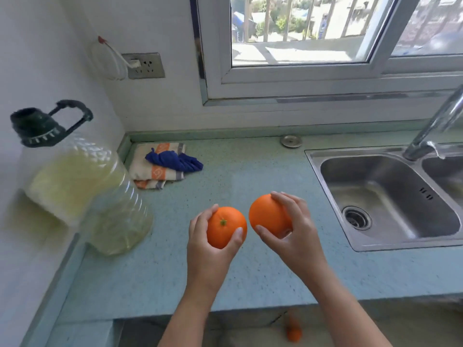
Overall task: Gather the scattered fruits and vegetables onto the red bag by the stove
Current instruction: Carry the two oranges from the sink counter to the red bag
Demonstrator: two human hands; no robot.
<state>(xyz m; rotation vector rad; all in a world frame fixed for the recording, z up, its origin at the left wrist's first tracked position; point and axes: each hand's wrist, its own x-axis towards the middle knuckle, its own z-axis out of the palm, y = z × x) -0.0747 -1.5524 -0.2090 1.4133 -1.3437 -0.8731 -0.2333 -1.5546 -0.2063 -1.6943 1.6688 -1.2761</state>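
Two oranges held above the tabletop [250, 171]
Left hand [209, 249] grips the stem-up orange [224, 227]; right hand [294, 232] grips the other orange [266, 214].

left orange [226, 227]: round, bright, green stem scar facing the camera; gripped in left hand [208, 251], thumb on its lower right, above the counter [175, 271]
right orange [269, 214]: round, smooth; gripped in right hand [295, 229], fingers over the top, thumb beneath
spacing: side by side, narrow gap, apart
floor item [293, 331]: small, orange, blurred; kind unclear
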